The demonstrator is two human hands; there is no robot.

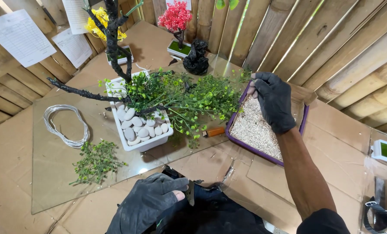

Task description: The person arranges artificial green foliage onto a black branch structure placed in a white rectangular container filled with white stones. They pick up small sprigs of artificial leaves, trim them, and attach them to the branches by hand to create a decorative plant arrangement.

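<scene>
Your right hand [273,100], fingers curled, pinches the far corner of the purple tray [306,119] of grit. Your left hand [152,200] grips a small dark tool [190,193].

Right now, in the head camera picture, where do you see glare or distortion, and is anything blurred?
Head view: the glass sheet shows pale glare near the white pot; the bamboo wall curves at the edges, a wide-lens effect; the gloved right hand over the purple tray is sharp; the left hand looks slightly soft.
</scene>
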